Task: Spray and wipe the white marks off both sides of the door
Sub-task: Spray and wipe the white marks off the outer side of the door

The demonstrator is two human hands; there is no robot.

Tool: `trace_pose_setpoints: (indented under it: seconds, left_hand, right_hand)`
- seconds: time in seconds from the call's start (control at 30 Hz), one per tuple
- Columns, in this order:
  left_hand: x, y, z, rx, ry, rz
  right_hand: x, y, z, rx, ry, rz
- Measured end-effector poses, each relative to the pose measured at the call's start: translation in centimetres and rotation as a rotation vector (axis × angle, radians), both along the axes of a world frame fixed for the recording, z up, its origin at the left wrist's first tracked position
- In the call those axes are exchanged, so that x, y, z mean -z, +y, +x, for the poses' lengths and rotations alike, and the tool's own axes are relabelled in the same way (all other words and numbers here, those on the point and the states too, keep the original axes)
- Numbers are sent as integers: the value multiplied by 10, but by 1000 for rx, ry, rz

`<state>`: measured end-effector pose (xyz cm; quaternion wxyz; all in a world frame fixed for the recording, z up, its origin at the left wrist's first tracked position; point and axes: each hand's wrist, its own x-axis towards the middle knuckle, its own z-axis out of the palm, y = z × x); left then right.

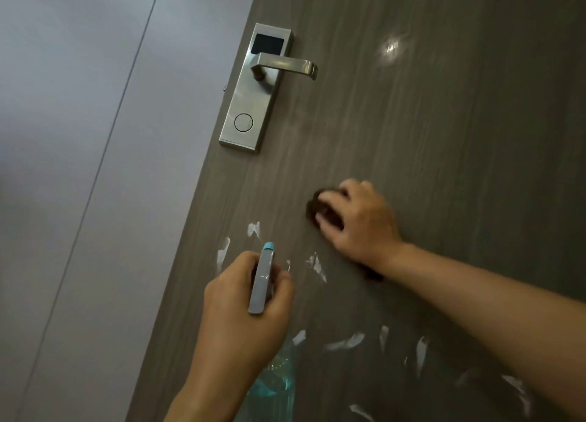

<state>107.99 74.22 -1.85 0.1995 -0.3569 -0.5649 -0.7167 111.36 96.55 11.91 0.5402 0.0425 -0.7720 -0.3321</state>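
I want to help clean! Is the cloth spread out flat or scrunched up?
Scrunched up. The dark cloth is a small wad under the right hand's fingers, pressed on the door.

Grey wall [63,136], steel lock plate [250,98].

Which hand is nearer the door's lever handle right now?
Right. The right hand, pressing a dark cloth to the door, sits below the lever handle. The left hand, gripping the spray bottle, is lower still.

Hotel-type corridor — keycard lock [253,88] (steel lever) on wood-grain door [444,136]; plain grey wall [63,136].
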Motion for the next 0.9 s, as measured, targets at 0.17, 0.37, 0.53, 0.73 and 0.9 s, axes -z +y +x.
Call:
trace_pose_setpoints:
  seconds: [0.17, 0.37, 0.53, 0.73, 0.9]
  left_hand:
    - [3, 2, -6, 6, -1, -8]
    - [3, 3, 0, -44, 32, -23]
    - [7, 10, 0, -43, 14, -43]
    - [9, 14, -1, -46, 25, -42]
    - [6, 13, 6, -48, 62, -46]
  right_hand:
    - [13, 6, -2, 29, 21, 70]
    - [121, 10, 28, 91, -438, 147]
    - [50, 5, 19, 74, -84, -72]
    - [92, 12, 24, 97, -214, 20]
    - [98, 13, 33, 92, -217, -31]
